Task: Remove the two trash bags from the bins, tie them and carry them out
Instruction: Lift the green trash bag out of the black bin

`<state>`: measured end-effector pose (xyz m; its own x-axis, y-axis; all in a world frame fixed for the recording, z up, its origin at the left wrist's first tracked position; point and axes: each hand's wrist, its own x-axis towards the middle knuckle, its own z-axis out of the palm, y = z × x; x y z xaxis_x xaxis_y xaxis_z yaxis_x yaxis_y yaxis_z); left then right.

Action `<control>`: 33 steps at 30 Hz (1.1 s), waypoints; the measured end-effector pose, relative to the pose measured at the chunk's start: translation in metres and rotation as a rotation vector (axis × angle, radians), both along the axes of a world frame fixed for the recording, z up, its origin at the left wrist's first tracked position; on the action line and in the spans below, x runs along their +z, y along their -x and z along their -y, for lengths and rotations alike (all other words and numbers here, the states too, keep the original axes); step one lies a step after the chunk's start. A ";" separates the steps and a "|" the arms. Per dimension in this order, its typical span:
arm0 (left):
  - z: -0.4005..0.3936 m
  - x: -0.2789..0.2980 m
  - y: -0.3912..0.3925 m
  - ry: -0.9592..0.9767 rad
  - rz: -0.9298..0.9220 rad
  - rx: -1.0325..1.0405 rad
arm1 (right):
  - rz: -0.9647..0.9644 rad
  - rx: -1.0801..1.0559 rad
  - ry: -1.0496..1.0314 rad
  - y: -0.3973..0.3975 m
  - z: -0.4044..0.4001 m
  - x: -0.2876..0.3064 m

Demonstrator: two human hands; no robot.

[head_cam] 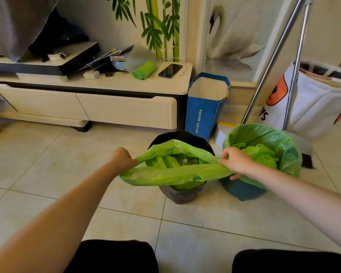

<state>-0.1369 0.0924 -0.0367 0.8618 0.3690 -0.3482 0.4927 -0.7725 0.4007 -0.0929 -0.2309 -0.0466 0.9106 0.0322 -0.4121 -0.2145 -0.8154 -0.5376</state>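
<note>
Two bins stand on the tiled floor. The left one is a black bin (182, 195) lined with a green trash bag (171, 174). The bag's rim is pulled off the bin and stretched wide. My left hand (122, 157) grips the rim's left end and my right hand (235, 161) grips its right end. Green waste shows inside. To the right stands a blue bin (242, 191). Its own green trash bag (283, 142) is still folded over its rim, with leafy green waste inside.
A low white TV cabinet (106, 85) behind holds a roll of green bags (144, 70), a phone (170, 70) and clutter. A blue paper bag (204, 107), metal poles (274, 60) and a white laundry bag (319, 101) stand behind the bins. My dark-clad knees are at the bottom.
</note>
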 end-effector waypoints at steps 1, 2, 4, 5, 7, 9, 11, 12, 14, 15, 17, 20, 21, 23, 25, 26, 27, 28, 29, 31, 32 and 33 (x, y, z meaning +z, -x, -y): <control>0.000 0.000 0.000 0.037 -0.049 0.016 | 0.008 -0.034 -0.022 -0.002 0.001 -0.001; 0.000 0.001 0.001 0.096 -0.120 0.038 | 0.019 -0.066 -0.035 -0.003 0.002 0.000; -0.002 0.003 0.006 0.218 -0.293 0.061 | 0.045 -0.121 -0.021 -0.008 0.007 0.001; -0.003 0.005 0.009 0.248 -0.346 0.056 | 0.044 -0.152 -0.013 -0.010 0.010 0.002; -0.007 0.009 0.011 0.297 -0.321 0.090 | -0.019 -0.247 -0.075 -0.018 0.016 0.005; -0.011 0.013 0.006 0.422 -0.145 0.207 | -0.122 -0.376 -0.270 -0.024 0.017 0.013; -0.010 0.021 0.001 0.639 0.087 0.325 | -0.144 -0.426 -0.436 -0.029 0.012 0.024; -0.007 0.027 -0.002 0.728 0.168 0.347 | -0.132 -0.427 -0.498 -0.032 0.007 0.030; 0.000 0.040 -0.007 0.810 0.247 0.319 | -0.071 -0.415 -0.566 -0.032 -0.006 0.045; 0.004 0.046 -0.012 0.842 0.282 0.309 | -0.038 -0.423 -0.609 -0.032 -0.013 0.053; 0.008 0.062 -0.022 0.920 0.373 0.323 | 0.036 -0.439 -0.688 -0.037 -0.022 0.070; 0.013 0.092 -0.033 0.990 0.503 0.349 | 0.148 -0.432 -0.766 -0.048 -0.030 0.099; 0.015 0.101 -0.035 0.991 0.534 0.346 | 0.176 -0.421 -0.783 -0.050 -0.031 0.109; 0.019 0.118 -0.035 0.995 0.576 0.336 | 0.210 -0.400 -0.834 -0.049 -0.034 0.129; 0.022 0.133 -0.031 0.998 0.604 0.324 | 0.234 -0.375 -0.889 -0.045 -0.037 0.144; 0.023 0.138 -0.029 1.001 0.623 0.316 | 0.255 -0.356 -0.913 -0.043 -0.038 0.150; 0.023 0.144 -0.027 1.011 0.641 0.309 | 0.279 -0.330 -0.933 -0.039 -0.040 0.157; 0.024 0.149 -0.024 1.032 0.664 0.303 | 0.309 -0.308 -0.943 -0.035 -0.040 0.162; 0.025 0.155 -0.020 1.058 0.682 0.297 | 0.340 -0.294 -0.948 -0.030 -0.041 0.168; 0.027 0.164 -0.013 1.114 0.707 0.287 | 0.394 -0.289 -0.979 -0.021 -0.040 0.179; 0.027 0.169 -0.010 1.134 0.723 0.277 | 0.422 -0.288 -0.992 -0.017 -0.038 0.184; 0.028 0.174 -0.006 1.144 0.738 0.265 | 0.456 -0.284 -0.990 -0.012 -0.037 0.190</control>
